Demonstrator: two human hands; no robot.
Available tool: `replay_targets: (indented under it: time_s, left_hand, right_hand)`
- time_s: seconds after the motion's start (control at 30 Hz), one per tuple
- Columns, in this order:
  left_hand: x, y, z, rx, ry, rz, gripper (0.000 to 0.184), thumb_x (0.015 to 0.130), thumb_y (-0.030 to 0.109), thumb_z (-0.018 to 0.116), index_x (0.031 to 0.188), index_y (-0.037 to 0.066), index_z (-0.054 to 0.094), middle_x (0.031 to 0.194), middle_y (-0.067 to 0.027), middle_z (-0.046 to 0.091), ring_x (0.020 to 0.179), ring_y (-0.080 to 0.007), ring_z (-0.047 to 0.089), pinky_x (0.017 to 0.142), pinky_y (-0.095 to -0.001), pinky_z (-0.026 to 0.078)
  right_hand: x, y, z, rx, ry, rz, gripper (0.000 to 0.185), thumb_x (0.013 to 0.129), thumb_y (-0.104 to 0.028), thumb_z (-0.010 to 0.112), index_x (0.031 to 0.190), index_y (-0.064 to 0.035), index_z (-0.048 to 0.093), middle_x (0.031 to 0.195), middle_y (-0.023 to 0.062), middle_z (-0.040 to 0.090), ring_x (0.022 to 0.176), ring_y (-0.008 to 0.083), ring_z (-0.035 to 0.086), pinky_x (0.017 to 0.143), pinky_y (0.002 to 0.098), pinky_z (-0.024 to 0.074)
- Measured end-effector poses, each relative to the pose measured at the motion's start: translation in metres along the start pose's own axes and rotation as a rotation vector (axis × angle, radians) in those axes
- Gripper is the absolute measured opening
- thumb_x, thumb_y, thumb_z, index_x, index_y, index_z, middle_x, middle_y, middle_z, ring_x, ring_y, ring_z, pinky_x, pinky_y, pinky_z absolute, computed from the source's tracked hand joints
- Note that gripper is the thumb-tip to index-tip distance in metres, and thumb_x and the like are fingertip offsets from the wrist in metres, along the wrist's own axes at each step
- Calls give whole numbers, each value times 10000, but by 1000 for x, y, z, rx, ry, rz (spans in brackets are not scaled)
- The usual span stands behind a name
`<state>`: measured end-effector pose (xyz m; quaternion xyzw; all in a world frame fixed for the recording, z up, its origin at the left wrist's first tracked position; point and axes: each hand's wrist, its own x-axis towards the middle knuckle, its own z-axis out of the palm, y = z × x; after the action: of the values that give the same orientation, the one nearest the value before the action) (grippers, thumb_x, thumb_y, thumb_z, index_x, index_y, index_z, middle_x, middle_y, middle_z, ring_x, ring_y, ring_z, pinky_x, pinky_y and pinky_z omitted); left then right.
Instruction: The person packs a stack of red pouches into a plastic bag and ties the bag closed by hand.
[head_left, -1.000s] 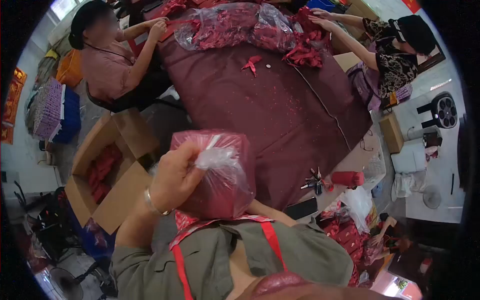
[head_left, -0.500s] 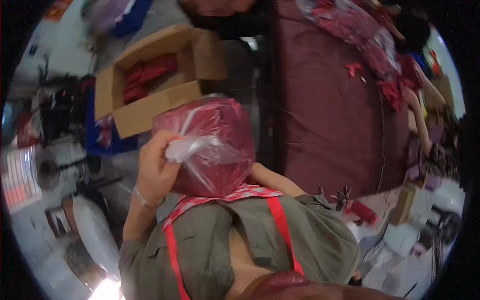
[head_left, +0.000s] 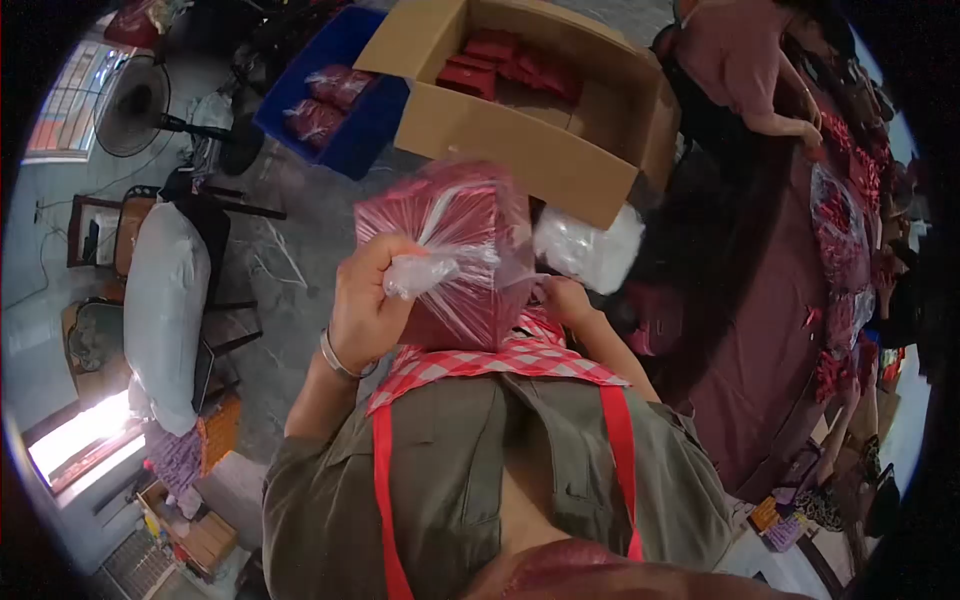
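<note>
A clear plastic bag [head_left: 460,250] packed with red contents hangs in front of my chest, its neck bunched and twisted. My left hand [head_left: 370,300] is closed round that gathered neck. On the right side of the bag, my right hand [head_left: 565,300] has its fingers bent in at the bag's edge; part of the hand is hidden, and it appears to pinch the plastic. Just beyond the bag stands an open cardboard box [head_left: 510,130] with red packets [head_left: 495,65] inside.
A blue bin [head_left: 345,155] with bagged red items is left of the box. White plastic [head_left: 590,245] lies below the box. The dark red table [head_left: 765,350] is on the right, with people beside it. A fan [head_left: 133,107] and a white sack [head_left: 165,310] are at left.
The view has swung left, so the box and bin now lie ahead and the table at the right. My right hand has come into view beside the bag; my left hand keeps its hold.
</note>
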<state>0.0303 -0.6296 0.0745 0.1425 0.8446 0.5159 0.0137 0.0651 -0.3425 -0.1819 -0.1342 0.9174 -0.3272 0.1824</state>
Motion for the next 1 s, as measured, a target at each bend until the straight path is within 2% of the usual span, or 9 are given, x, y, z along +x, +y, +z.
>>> replay_targets:
  time_s: [0.1,0.17,0.27,0.37,0.5,0.6,0.9,0.97,1.0]
  left_hand:
    - [-11,-29,-48,55,105,-62,141,791,22,569,932,18,569,828,-76,602,748,-146,568,674,-264,440]
    - [-23,-40,-66,375,193,-41,177,708,9,557,882,34,583,806,-129,603,770,-310,589,704,-353,449]
    - [-52,-70,-101,435,326,-211,194,687,7,561,877,33,594,820,-131,611,799,-325,585,738,-377,441]
    - [-73,-82,-130,355,541,-415,156,713,-1,556,863,7,599,776,-144,605,722,-291,593,669,-327,449]
    - [-95,-99,-155,345,717,-553,71,807,47,572,852,-5,553,678,-76,526,628,-119,468,579,-258,395]
    - [-98,-117,-167,233,816,-606,93,813,66,594,839,-8,544,677,-56,525,622,-114,455,573,-258,389]
    - [-33,-156,-204,275,685,-588,93,792,39,601,869,10,559,693,-23,526,631,-84,464,563,-232,378]
    - [-21,-176,-219,279,659,-562,99,787,24,589,884,17,567,689,-25,525,626,-84,467,567,-223,377]
    - [-10,-181,-226,282,651,-578,99,787,24,589,884,17,567,689,-25,525,626,-84,467,567,-223,377]
  right_hand:
    - [26,0,18,-158,-189,0,238,835,-251,527,964,-76,624,836,191,635,783,376,611,722,463,482]
    - [43,-3,20,-187,-241,34,248,839,-266,513,964,-81,622,833,205,631,799,380,609,730,465,481]
    - [76,-18,18,-248,-356,144,272,835,-291,505,938,-62,610,830,217,627,807,390,605,739,476,476]
    - [105,-7,22,-264,-343,172,266,834,-301,507,915,-65,600,838,222,625,816,388,605,739,481,476]
    - [130,8,16,-325,-421,107,278,834,-311,513,915,-60,600,854,217,627,835,382,605,748,476,475]
    - [154,9,12,-467,-538,142,284,830,-311,521,929,-60,608,860,213,628,843,382,606,747,473,476]
    - [259,-69,-19,-412,-509,43,286,823,-304,524,952,-66,615,905,212,631,863,380,608,768,471,476]
    - [287,-75,-13,-393,-424,-166,275,812,-291,535,954,-70,617,907,205,631,852,376,610,764,464,479]
    - [310,-86,-13,-421,-585,-127,268,794,-265,544,966,-72,613,899,195,633,848,372,611,759,460,478]
